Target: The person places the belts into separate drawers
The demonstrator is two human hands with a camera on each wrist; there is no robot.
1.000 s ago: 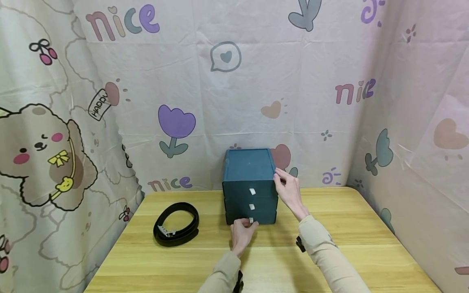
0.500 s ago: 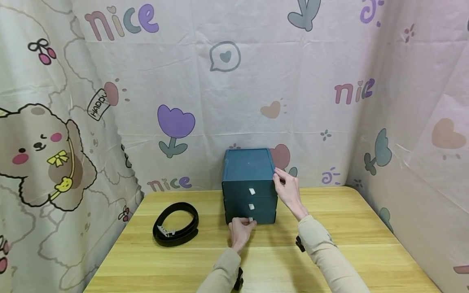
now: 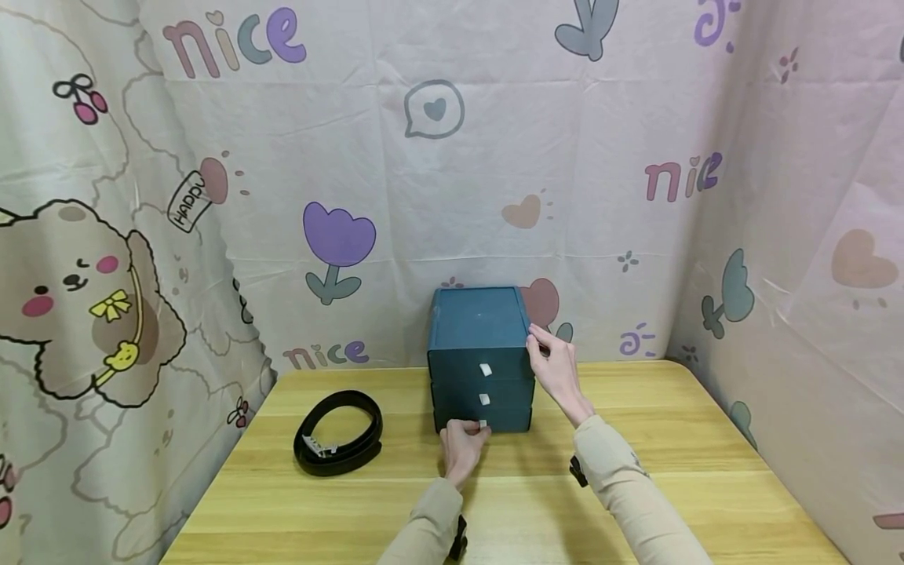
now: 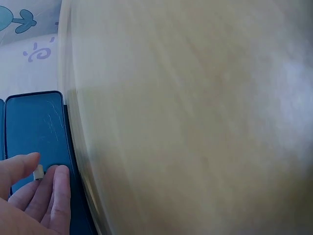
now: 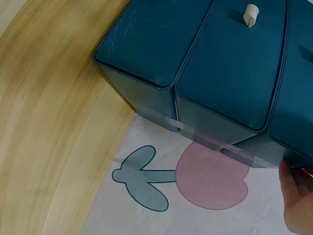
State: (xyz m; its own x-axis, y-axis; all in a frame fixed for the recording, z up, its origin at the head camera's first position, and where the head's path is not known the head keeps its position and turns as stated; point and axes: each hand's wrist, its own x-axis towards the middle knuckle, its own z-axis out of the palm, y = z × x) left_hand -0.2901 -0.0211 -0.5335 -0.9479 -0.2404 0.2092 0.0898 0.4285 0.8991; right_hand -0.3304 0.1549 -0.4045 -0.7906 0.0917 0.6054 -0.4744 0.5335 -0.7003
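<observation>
Head view, blue cabinet [image 3: 480, 319]: upright toward the surface's [image 3: 636, 400] back; coiled belt [image 3: 346, 463] apart, to its left.
Left wrist view, left hand [image 4: 29, 200]: pinching the white tab [image 4: 38, 172] of the bottom drawer [image 4: 32, 127]; step judged as taking hold.
Right wrist view, right hand [image 5: 298, 203]: touching the cabinet's upper side; grip cannot be told. Any pull, judged, calls for bracing here.

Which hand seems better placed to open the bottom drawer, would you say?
Probably the left hand: it pinches the tab of that drawer, while the right hand touches the cabinet near its top.
</observation>
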